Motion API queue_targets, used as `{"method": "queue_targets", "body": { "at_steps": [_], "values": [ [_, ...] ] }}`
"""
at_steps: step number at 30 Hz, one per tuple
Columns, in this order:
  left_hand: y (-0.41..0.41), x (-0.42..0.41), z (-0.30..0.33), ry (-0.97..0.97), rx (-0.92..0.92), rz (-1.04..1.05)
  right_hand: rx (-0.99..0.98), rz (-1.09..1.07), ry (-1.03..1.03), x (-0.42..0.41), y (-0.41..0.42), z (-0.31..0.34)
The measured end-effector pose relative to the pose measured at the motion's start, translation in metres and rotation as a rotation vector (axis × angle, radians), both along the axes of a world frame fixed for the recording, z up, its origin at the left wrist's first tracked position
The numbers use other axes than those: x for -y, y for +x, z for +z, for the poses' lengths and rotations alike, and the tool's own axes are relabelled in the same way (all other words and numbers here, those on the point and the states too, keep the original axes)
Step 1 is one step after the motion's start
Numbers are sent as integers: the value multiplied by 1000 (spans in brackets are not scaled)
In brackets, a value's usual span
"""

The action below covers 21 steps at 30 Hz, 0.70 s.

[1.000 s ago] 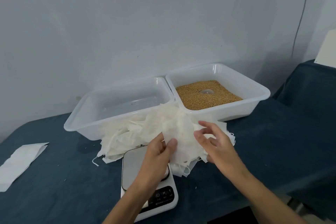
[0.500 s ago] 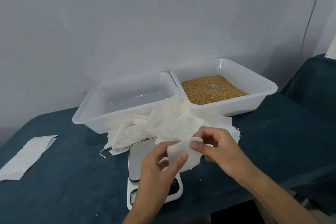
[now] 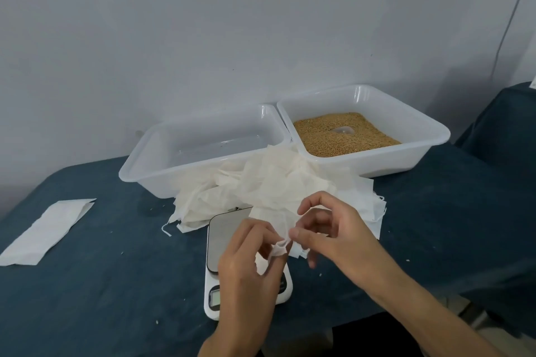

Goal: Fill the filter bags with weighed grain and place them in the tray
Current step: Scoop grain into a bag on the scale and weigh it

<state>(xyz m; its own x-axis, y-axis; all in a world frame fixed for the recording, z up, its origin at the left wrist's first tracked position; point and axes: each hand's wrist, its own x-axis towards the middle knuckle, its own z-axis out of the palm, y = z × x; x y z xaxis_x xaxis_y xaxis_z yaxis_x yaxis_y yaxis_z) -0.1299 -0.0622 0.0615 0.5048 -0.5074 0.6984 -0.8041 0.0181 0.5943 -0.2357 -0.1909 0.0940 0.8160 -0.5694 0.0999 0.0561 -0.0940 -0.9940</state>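
Note:
A white filter bag [image 3: 279,249] is held over the kitchen scale [image 3: 223,240], crumpled at its top edge. My left hand [image 3: 249,272] pinches it from the left and my right hand [image 3: 333,235] pinches it from the right. Behind my hands lies a loose pile of white filter bags [image 3: 261,188]. The empty clear tray [image 3: 162,165] stands at the back left. Beside it on the right is a clear tray [image 3: 420,136] holding golden grain [image 3: 324,139] with a small clear scoop [image 3: 343,131] sunk in it.
One flat filter bag [image 3: 46,230] lies alone at the table's left edge. The table is covered with a dark blue cloth [image 3: 116,284]. A grey wall rises close behind the trays. A second dark-covered surface [image 3: 504,124] stands at the far right.
My hands have pulled one bag off the pile toward me, over the scale, and its top edge is now bunched between my fingers. The camera view shifted slightly.

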Motion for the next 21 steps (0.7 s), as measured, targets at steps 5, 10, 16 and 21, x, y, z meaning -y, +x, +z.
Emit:
{"method": "queue_targets", "body": {
  "at_steps": [5, 10, 16, 21],
  "values": [
    [-1, -1, -4, -40, 77, 26, -30, 20, 94, -3, 2, -2],
    [-8, -3, 2, -53, -120, -150, 32, -42, 8, -4, 1, -5],
    [-8, -3, 5, 25, -455, -192, 15, -74, -292, -7, -1, -7],
    [-1, -5, 7, 31, -605, -158, -54, -109, -657, -5, -4, -7]
  ]
}}
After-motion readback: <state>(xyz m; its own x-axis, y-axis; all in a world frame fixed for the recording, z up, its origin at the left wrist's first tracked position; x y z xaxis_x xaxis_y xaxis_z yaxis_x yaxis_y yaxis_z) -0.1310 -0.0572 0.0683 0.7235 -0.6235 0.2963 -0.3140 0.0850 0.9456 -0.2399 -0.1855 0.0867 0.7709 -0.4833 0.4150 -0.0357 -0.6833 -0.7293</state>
